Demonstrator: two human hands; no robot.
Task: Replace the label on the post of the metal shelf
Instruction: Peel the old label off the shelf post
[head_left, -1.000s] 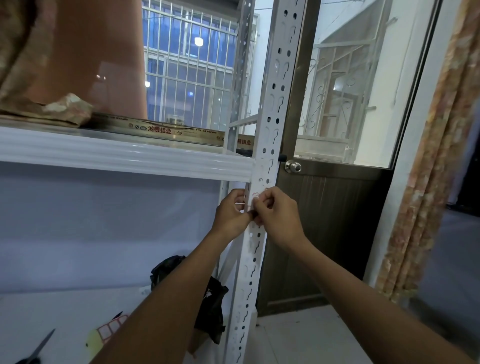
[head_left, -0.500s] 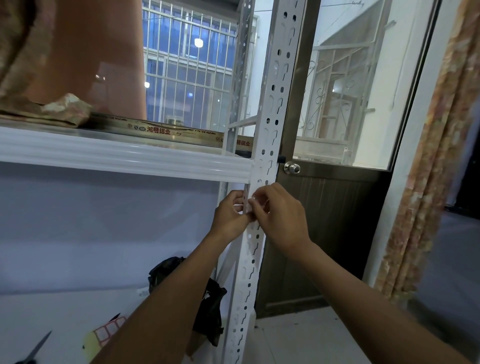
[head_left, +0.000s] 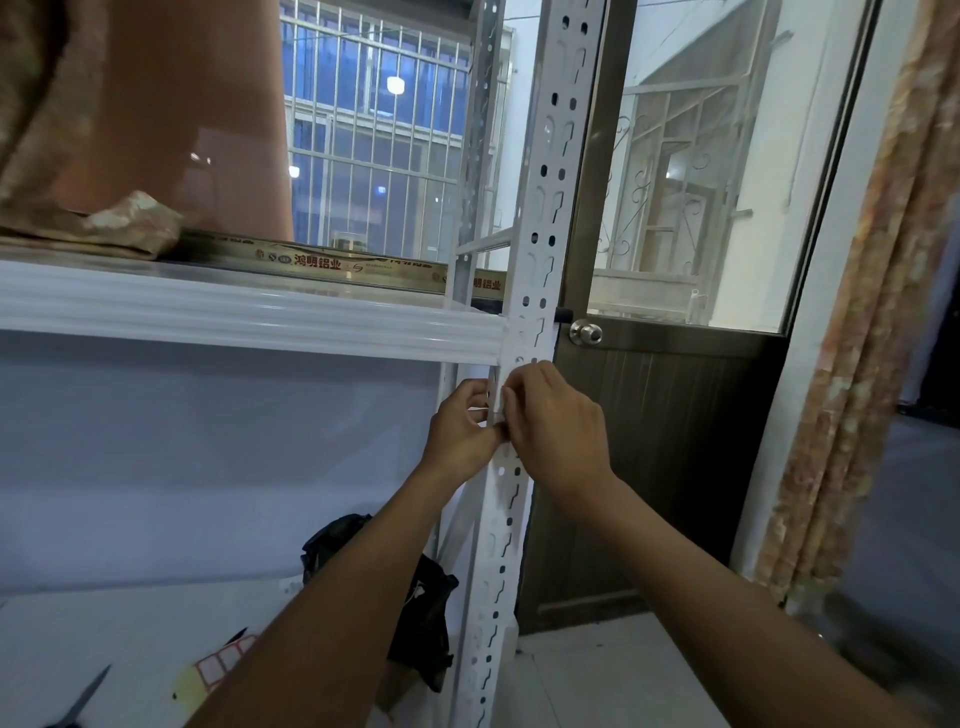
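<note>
A white perforated metal post (head_left: 540, 218) of the shelf runs from top centre down to the floor. Both hands meet on it just below the upper shelf board (head_left: 249, 317). My left hand (head_left: 462, 431) reaches around the post's left edge and pinches a small white label (head_left: 496, 402) there. My right hand (head_left: 558, 431) covers the post's front face, its fingertips pressed on the same label. Most of the label is hidden by the fingers.
A sheet of red-bordered labels (head_left: 221, 662) and scissors (head_left: 85, 693) lie on the lower shelf at bottom left. A black bag (head_left: 415, 597) sits behind the post. A brown door with a round knob (head_left: 585, 332) stands right of the post, a patterned curtain (head_left: 857, 364) further right.
Both hands have slid slightly upward along the post, closer to the shelf board, still working the label between the fingertips.
</note>
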